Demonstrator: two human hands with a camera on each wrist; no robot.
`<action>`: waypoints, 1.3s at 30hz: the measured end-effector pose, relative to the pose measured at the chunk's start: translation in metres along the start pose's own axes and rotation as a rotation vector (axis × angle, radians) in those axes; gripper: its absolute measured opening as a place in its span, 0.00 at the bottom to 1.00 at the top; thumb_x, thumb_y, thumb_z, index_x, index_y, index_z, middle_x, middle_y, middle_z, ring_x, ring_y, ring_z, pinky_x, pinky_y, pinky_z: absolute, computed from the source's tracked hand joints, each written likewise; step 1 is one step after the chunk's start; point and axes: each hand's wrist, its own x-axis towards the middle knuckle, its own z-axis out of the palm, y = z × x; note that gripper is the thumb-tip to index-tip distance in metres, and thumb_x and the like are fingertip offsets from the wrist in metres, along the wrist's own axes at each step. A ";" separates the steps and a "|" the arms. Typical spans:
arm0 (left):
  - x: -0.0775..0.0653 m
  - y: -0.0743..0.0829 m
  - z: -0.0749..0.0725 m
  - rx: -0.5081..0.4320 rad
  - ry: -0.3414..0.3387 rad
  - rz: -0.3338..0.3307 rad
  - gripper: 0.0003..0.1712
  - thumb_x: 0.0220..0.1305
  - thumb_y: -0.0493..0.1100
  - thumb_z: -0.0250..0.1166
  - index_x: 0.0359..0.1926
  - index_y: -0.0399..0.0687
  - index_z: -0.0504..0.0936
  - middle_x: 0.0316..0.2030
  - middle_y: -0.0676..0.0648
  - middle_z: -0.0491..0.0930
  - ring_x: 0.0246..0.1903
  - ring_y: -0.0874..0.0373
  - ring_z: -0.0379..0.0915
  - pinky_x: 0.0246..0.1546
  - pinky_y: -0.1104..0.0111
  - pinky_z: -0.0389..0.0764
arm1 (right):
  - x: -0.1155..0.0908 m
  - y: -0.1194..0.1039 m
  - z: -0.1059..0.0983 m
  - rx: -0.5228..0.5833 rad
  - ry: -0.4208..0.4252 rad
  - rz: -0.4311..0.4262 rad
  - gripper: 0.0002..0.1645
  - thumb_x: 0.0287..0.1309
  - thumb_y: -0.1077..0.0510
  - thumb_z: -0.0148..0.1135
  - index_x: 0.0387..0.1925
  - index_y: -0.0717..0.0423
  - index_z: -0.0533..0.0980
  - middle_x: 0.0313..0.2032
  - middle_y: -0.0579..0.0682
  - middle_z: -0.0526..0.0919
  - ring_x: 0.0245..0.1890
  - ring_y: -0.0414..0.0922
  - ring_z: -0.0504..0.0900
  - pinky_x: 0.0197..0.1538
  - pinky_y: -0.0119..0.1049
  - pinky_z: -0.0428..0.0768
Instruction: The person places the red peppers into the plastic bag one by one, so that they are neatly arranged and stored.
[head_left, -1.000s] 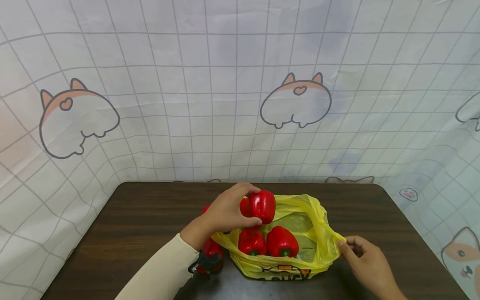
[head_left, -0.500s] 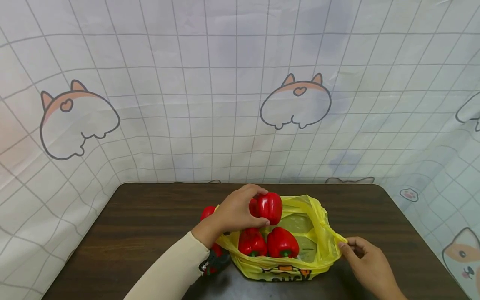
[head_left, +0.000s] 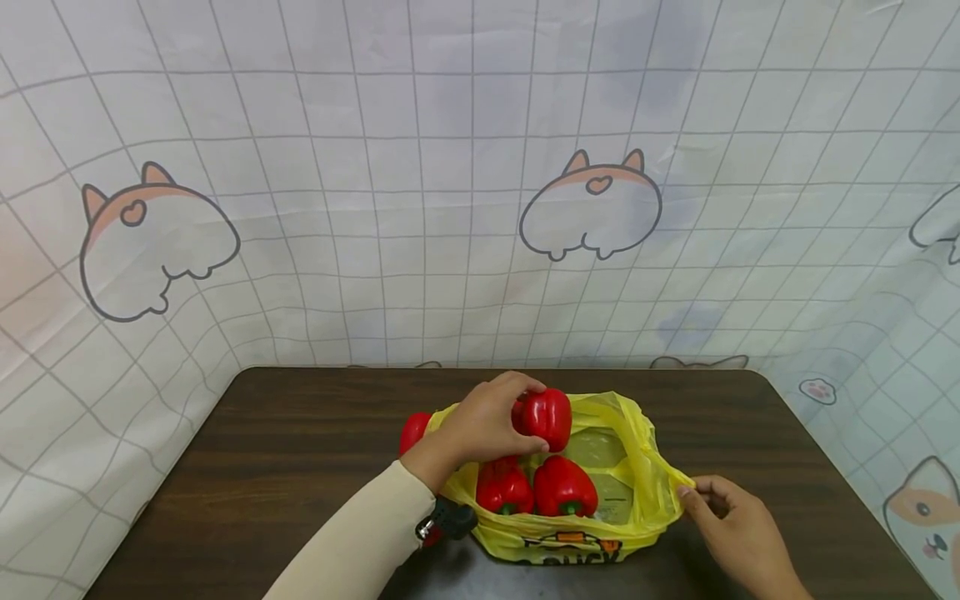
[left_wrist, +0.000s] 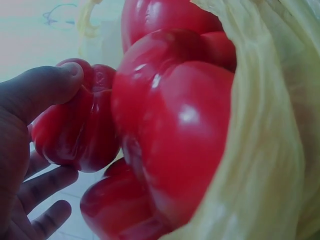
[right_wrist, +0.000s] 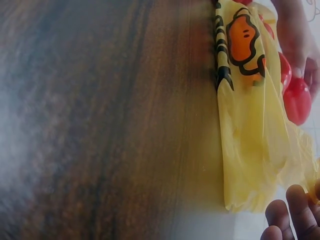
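Our left grip (head_left: 483,423) grasps a pepper (head_left: 549,419) from the side, its thumb on the near face and a finger on the far one, as we see from the head view. We have that pepper over the mouth of a yellow bag (head_left: 636,425) on the dark counter (head_left: 247,475); how high, we cannot tell. Just on our side of it, two peppers (head_left: 565,486) sit next to each other inside the bag, green stems toward us. One more pepper (head_left: 413,432) shows beyond our left wrist, outside the bag, and a patch of red (head_left: 432,537) peeks out by the black wristband (head_left: 453,520). Our right grip (head_left: 738,525) pinches the bag's right edge, where the plastic stretches to a point. Behind hangs a white gridded cloth (head_left: 420,250) with animal drawings.

From the left wrist, we see our thumb (left_wrist: 52,85) laid over the held pepper. Close beside it a big pepper (left_wrist: 182,125) fills the middle, and the bag's pale wall runs down the right.

From the right wrist, we see the bag side-on with its orange and black print (right_wrist: 243,40), our right fingertips (right_wrist: 300,207) at its edge, and the held pepper just past the rim.
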 end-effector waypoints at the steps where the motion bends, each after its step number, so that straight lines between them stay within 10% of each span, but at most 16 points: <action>1: 0.000 0.000 0.001 0.003 -0.001 -0.004 0.41 0.52 0.55 0.80 0.66 0.56 0.74 0.58 0.56 0.75 0.51 0.57 0.74 0.40 0.69 0.83 | 0.000 0.000 0.000 0.003 0.001 0.001 0.31 0.72 0.36 0.58 0.52 0.61 0.80 0.37 0.45 0.87 0.39 0.46 0.85 0.44 0.51 0.83; 21: 0.010 0.006 0.019 0.141 -0.027 -0.064 0.43 0.50 0.59 0.80 0.66 0.61 0.75 0.59 0.57 0.75 0.54 0.50 0.70 0.35 0.67 0.83 | -0.002 -0.001 0.001 0.008 0.007 -0.005 0.28 0.73 0.40 0.59 0.52 0.63 0.80 0.35 0.45 0.87 0.38 0.46 0.85 0.40 0.45 0.84; 39: 0.010 0.006 0.026 0.298 -0.056 -0.042 0.40 0.54 0.62 0.76 0.66 0.57 0.77 0.58 0.55 0.79 0.52 0.59 0.75 0.61 0.54 0.68 | -0.002 0.001 0.001 0.006 0.008 -0.010 0.28 0.73 0.40 0.58 0.53 0.62 0.79 0.35 0.45 0.87 0.39 0.47 0.85 0.42 0.49 0.84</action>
